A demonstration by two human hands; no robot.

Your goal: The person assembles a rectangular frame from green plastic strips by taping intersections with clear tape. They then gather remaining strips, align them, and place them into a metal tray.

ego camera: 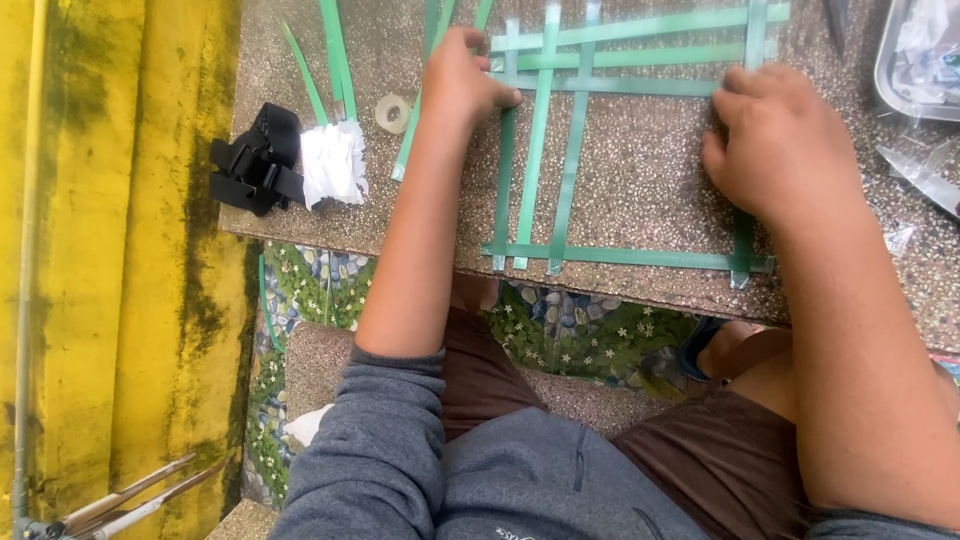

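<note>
At upper centre, the left hand (462,85) and right hand (780,150) press flat on a loose lattice of green plastic strips (575,150) across the speckled stone table (650,190), gripping nothing; uneven pressure could slide the strips askew.

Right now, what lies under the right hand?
The right hand presses on a vertical green strip of the woven strips on the speckled table. The strip's stretch beneath the hand is covered.

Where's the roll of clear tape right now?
In the head view, the roll of clear tape lies on the speckled table, left of the left hand and just right of the crumpled white cloth.
</note>
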